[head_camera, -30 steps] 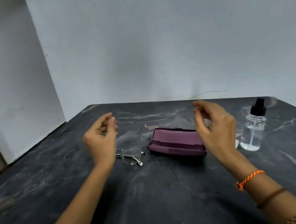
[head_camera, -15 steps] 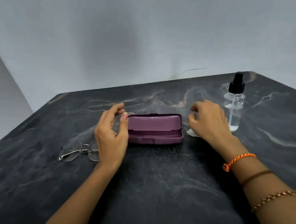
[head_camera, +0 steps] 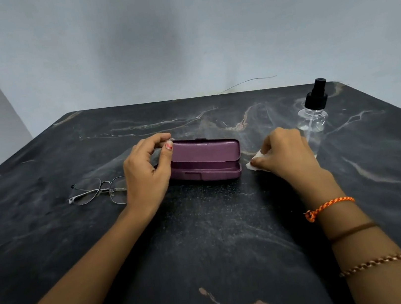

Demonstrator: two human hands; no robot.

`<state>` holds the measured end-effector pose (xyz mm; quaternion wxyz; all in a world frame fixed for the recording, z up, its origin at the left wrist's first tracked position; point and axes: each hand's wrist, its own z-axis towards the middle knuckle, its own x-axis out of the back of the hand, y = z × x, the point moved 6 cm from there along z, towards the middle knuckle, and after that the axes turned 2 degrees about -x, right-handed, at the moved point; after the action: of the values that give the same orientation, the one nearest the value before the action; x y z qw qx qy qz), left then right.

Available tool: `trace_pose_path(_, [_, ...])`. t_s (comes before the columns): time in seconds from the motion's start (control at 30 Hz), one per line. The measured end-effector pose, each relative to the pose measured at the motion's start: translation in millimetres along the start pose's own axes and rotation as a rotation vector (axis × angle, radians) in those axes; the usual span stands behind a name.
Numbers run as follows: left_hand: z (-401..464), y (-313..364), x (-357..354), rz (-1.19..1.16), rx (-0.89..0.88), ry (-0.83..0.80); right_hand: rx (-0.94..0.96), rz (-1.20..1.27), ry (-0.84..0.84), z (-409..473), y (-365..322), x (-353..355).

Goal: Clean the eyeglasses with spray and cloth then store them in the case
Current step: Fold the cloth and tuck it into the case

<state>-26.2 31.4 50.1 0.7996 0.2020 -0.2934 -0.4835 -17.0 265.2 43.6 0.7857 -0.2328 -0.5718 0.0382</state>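
Note:
A purple glasses case (head_camera: 204, 160) lies in the middle of the dark marble table (head_camera: 207, 242), its lid slightly ajar. My left hand (head_camera: 146, 171) pinches the lid's left end between thumb and fingers. Thin metal-framed eyeglasses (head_camera: 96, 191) lie unfolded on the table just left of that hand, partly hidden behind it. My right hand (head_camera: 287, 154) rests on a small white cloth (head_camera: 254, 163) to the right of the case, fingers closed over it. A clear spray bottle (head_camera: 315, 119) with a black pump top stands upright behind my right hand.
Grey walls close off the table at the back and the left. The table's front edge runs along the bottom of the view. A thin dark wire (head_camera: 249, 82) lies at the back edge.
The view swung left and down. My left hand dropped from the air onto the case lid. My right hand dropped to the table and closed on the white cloth.

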Motion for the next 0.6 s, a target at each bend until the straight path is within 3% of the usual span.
trace_pose_path(0.37, [-0.5,2.7,-0.4,0.016,0.011,-0.020,0.055,-0.065,0.047,0.9,-3.4,-5.2])
trace_pose_path(0.6, [-0.7,6.8,0.8,0.035,0.000,-0.026,0.026,-0.013,-0.014,-2.8,-3.7,-2.8])
